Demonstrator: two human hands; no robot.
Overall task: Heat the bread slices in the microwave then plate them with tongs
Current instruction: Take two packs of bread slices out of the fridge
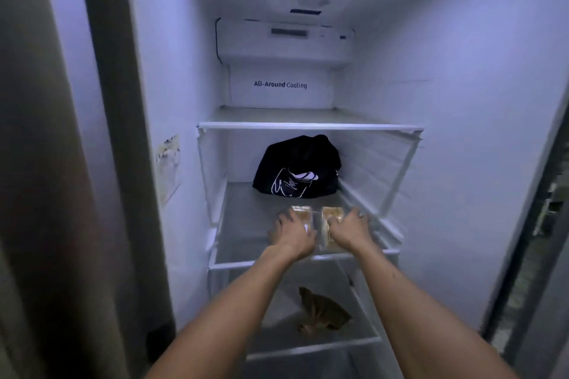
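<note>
I look into an open fridge. A clear plastic container (320, 224) with bread slices (333, 213) in it sits on the middle glass shelf (246, 224), near the front. My left hand (292, 234) lies over its left side and my right hand (351, 229) over its right side, fingers spread and bent down onto it. The hands cover much of the container, so I cannot tell whether they grip it or only rest on it. The picture is slightly blurred.
A black bag (297, 169) stands at the back of the same shelf. A brown crumpled bag (320, 309) lies on the shelf below. The top shelf (308, 124) is above the hands. The fridge's walls close in left and right.
</note>
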